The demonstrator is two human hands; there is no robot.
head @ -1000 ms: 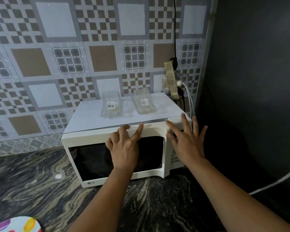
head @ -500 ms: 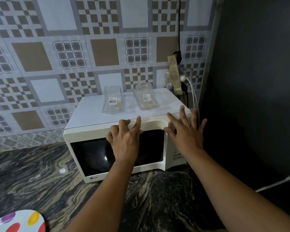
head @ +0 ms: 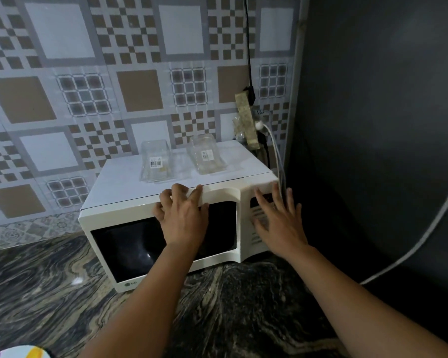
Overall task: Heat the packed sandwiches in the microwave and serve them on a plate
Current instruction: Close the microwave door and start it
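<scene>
A white microwave [head: 130,200] stands on the dark marble counter with its door closed. Two clear plastic sandwich packs, one to the left [head: 155,161] and one to the right [head: 206,157], sit on its top, each with a barcode label. My left hand [head: 183,215] rests flat on the top edge of the door, fingers curled over the rim. My right hand [head: 277,220] is spread with fingers apart over the control panel on the right. A polka-dot plate [head: 18,352] shows at the bottom left corner.
A patterned tiled wall rises behind the microwave. A power strip [head: 246,120] with plugs and cables hangs at the back right. A dark wall [head: 373,125] closes the right side, crossed by a white cable [head: 424,236]. The marble counter [head: 36,293] extends left and front.
My right hand has slid down from the microwave's top right corner onto the control panel. My left hand stays on the door's top edge. The view has shifted slightly.
</scene>
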